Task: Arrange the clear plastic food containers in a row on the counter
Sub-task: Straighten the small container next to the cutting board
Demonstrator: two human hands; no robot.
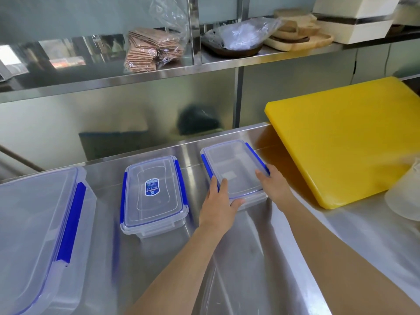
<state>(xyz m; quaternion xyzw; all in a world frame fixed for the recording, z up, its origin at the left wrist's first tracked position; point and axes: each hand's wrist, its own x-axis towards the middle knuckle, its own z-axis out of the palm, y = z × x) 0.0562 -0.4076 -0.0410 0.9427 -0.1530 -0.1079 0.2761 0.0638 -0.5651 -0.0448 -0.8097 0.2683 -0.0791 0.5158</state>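
Observation:
Three clear plastic containers with blue clips stand on the steel counter (pixel 261 258). A large container (pixel 34 235) fills the near left. A medium container (pixel 154 196) with a blue label on its lid sits in the middle. The small container (pixel 236 169) is on the right, turned slightly askew. My left hand (pixel 219 202) grips its near left corner, thumb under the front edge. My right hand (pixel 272 183) holds its right side by the blue clip.
A thick yellow cutting board (pixel 345 142) leans against the back wall just right of the small container. A white tub (pixel 406 192) stands at the far right. Above, a steel shelf (pixel 159 71) carries bagged brown packets, wooden boards and a white box.

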